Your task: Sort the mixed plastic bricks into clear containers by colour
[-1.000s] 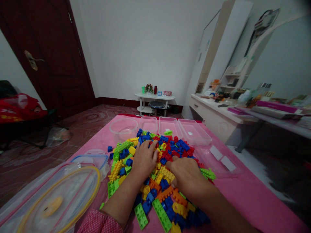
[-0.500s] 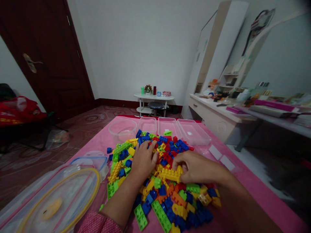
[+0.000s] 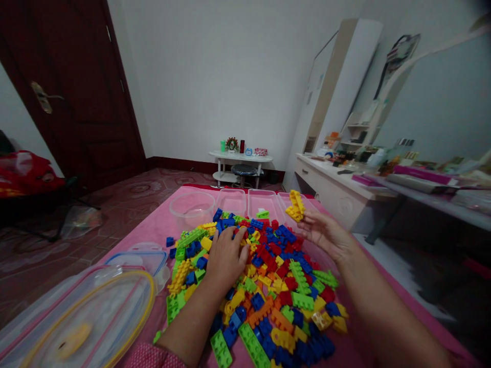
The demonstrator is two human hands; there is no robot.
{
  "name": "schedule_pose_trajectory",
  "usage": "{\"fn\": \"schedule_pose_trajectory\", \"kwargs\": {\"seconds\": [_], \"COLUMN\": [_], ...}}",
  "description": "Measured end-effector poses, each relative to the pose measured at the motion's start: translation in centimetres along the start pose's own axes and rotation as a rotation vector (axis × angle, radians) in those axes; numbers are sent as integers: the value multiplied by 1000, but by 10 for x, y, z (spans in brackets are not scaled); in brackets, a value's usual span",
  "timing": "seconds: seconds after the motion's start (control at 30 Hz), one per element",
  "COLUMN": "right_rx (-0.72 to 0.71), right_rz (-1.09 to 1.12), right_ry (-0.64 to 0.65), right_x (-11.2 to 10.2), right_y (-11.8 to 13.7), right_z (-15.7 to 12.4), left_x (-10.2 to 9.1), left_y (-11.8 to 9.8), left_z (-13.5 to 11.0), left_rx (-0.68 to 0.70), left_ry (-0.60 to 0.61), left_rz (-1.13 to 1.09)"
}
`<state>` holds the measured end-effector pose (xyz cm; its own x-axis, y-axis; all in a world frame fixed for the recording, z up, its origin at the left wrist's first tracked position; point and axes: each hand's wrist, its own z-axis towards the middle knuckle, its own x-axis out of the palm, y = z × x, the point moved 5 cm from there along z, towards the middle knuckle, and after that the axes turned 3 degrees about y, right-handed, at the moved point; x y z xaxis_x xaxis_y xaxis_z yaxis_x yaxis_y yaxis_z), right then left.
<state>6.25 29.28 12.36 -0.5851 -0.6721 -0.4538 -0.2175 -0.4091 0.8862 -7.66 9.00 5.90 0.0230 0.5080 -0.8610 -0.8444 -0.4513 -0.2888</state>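
A wide pile of colourful toy building bricks (image 3: 264, 278) lies on the pink tabletop. My left hand (image 3: 228, 253) rests on the pile's upper left part, fingers spread and pointing away from me; what lies under the fingertips is partly hidden. My right hand (image 3: 322, 232) is raised over the pile's far right side. At its fingertips are yellow building bricks (image 3: 295, 207), seemingly a long one and another piece, tilted upward. Behind them stands the rightmost clear plastic container (image 3: 286, 202), partly covered by the bricks and hand.
Two more rectangular clear containers, a middle one (image 3: 264, 197) and a left one (image 3: 231, 197), line the far edge beside a round clear tub (image 3: 192, 198). Clear lids (image 3: 95, 306) are stacked at the left. A dressing table (image 3: 337, 181) stands to the right.
My right hand has lifted yellow bricks from the middle of the pile and moved them up and away, towards the far right container. The left hand has stayed nearly in place.
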Motion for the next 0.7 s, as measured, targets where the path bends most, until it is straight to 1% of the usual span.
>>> {"fn": "schedule_pose_trajectory", "kwargs": {"seconds": [0.07, 0.17, 0.27, 0.37, 0.43, 0.5, 0.6, 0.67, 0.7], "right_rx": [165, 253, 293, 293, 261, 198, 71, -5, -44], "right_rz": [174, 196, 174, 161, 151, 141, 143, 168, 194], "right_ry": [-159, -243, -300, -342, -367, -395, -415, -366, -262], "right_x": [-23, -43, -51, -52, -50, -43, -23, 0, 15], "right_y": [-19, -38, -50, -56, -55, -47, -24, -5, 5], "right_z": [21, 47, 61, 64, 63, 58, 40, 22, 13], "left_x": [-1, -2, -4, -4, -3, -2, 0, 0, 0], "left_y": [0, -1, -2, -3, -2, -1, 0, 1, 0], "left_z": [0, 0, -1, 0, 0, 0, 1, 1, 1], "left_rx": [0, 2, 4, 6, 5, 3, 1, 0, 0], "left_ry": [-2, -3, -5, -2, 1, 2, 1, 1, 2], "left_rz": [1, 1, 1, 8, 13, 17, 23, 21, 17]}}
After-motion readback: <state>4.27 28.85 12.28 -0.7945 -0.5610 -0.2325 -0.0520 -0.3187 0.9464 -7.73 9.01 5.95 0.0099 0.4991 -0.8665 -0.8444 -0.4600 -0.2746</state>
